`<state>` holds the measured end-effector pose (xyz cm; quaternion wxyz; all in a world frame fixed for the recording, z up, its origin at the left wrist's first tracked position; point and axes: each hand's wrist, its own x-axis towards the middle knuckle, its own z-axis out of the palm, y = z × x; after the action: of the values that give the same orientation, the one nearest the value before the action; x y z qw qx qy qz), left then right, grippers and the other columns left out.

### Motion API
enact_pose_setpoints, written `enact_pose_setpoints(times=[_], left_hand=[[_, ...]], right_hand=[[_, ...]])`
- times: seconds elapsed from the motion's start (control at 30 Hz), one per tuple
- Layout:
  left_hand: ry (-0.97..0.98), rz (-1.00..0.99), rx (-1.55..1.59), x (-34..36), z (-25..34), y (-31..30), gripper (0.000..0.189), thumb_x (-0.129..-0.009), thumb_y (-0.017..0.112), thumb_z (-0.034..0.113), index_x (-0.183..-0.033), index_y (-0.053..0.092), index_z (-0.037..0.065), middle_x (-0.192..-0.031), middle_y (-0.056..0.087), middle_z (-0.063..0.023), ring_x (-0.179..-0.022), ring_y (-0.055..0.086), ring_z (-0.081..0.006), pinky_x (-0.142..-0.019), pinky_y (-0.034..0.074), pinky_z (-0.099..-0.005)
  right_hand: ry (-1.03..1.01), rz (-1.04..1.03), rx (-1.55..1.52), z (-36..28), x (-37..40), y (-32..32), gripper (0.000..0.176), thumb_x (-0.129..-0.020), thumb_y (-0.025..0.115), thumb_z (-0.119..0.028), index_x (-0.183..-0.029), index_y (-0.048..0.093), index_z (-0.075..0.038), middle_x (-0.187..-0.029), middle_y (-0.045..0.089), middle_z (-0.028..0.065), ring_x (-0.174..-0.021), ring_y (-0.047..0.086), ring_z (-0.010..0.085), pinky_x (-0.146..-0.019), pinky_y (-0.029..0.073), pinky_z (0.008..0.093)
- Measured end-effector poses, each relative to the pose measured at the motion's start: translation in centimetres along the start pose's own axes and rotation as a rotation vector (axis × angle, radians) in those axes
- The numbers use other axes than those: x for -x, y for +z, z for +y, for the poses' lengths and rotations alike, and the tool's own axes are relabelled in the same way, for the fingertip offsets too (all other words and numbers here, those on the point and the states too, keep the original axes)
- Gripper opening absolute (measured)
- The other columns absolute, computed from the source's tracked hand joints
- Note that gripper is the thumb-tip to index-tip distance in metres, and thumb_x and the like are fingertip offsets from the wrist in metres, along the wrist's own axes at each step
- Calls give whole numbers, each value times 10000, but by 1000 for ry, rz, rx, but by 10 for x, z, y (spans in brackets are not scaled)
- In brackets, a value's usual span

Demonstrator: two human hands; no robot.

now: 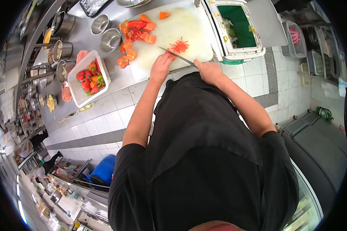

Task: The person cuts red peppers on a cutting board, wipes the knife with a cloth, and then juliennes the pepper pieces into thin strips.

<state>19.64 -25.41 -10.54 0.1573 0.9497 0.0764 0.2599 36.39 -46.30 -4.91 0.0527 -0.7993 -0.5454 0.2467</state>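
My right hand [209, 72] is closed round the handle of a kitchen knife [183, 58], its blade slanting over the front of the white cutting board [196, 23]. Against the blade, the bent fingers of my left hand [162, 67] press on a piece of red pepper [172, 57], mostly hidden under the fingertips. Just beyond the blade lies a small heap of thin red pepper strips [180, 46]. Further left on the board are several cut red and orange pepper pieces [137, 30], and one orange piece [164, 15] lies apart near the back.
A white basket [75, 82] of whole peppers [90, 79] stands at the left counter edge. Two steel bowls [111, 40] sit between it and the board. Right of the board is an open bin [241, 52] with a green liner. Other people [46, 169] are far off at lower left.
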Motion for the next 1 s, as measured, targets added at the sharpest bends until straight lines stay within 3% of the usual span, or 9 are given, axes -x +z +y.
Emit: enact_pose_setpoints(times=[0.1, 0.17, 0.3, 0.37, 0.47, 0.77, 0.87, 1.0], left_hand=[[-26, -22, 18, 0, -3, 1, 318, -818, 645, -21, -1117, 709, 68, -1142, 676, -76, -1018, 663, -287, -888, 581, -395], [-33, -40, 39, -1, -4, 1, 314, -817, 641, -26, -1109, 706, 67, -1137, 672, -80, -1012, 660, -295, -887, 580, -398], [-80, -97, 52, 3, -3, 0, 329, -813, 621, -45, -1111, 696, 71, -1126, 660, -82, -1039, 648, -304, -902, 573, -403], [-60, -72, 67, -6, -3, 1, 333, -811, 614, -50, -1110, 693, 74, -1125, 658, -81, -1053, 645, -304, -908, 571, -405], [-71, -60, 96, 0, -1, 0, 325, -806, 613, -52, -1095, 691, 74, -1116, 655, -80, -1057, 646, -305, -913, 569, -408], [-74, 3, 97, -3, -1, 3, 284, -820, 628, -31, -1071, 698, 82, -1103, 656, -69, -1014, 660, -295, -878, 574, -399], [-68, -36, 62, -2, -4, 3, 271, -824, 627, -35, -1057, 693, 87, -1090, 654, -68, -1001, 662, -292, -863, 574, -399], [-63, 11, 71, 2, 0, 2, 256, -830, 627, -40, -1044, 687, 86, -1069, 654, -65, -994, 664, -288, -855, 576, -399]], right_hand=[[9, -3, 77, -16, 16, -22, 482, -884, 587, -7, -1358, 507, -48, -820, 735, 204, -781, 741, 420, -654, 569, 536], [29, -14, 137, -29, 28, -38, 299, -931, 568, -23, -1223, 542, -80, -790, 740, 167, -763, 759, 384, -649, 587, 509], [68, 0, 149, -23, 21, -2, 251, -957, 557, -48, -1205, 548, -79, -785, 743, 154, -750, 761, 364, -637, 585, 493], [-14, 119, 106, -18, 4, 2, 214, -977, 543, -74, -1191, 547, -82, -799, 748, 147, -747, 764, 348, -629, 585, 486], [32, -14, 196, -30, 4, -23, 238, -978, 540, -73, -1216, 543, -75, -843, 758, 155, -774, 766, 357, -637, 589, 494], [-17, 21, 123, -18, -1, -11, 279, -960, 553, -49, -1238, 546, -64, -858, 755, 173, -784, 763, 370, -649, 592, 492], [7, -75, 167, -34, 11, -41, 283, -962, 554, -51, -1244, 541, -56, -876, 758, 176, -819, 767, 374, -671, 596, 499], [56, -82, 113, -25, 9, -18, 264, -960, 566, -61, -1223, 543, -59, -860, 758, 172, -812, 770, 369, -671, 595, 496]])
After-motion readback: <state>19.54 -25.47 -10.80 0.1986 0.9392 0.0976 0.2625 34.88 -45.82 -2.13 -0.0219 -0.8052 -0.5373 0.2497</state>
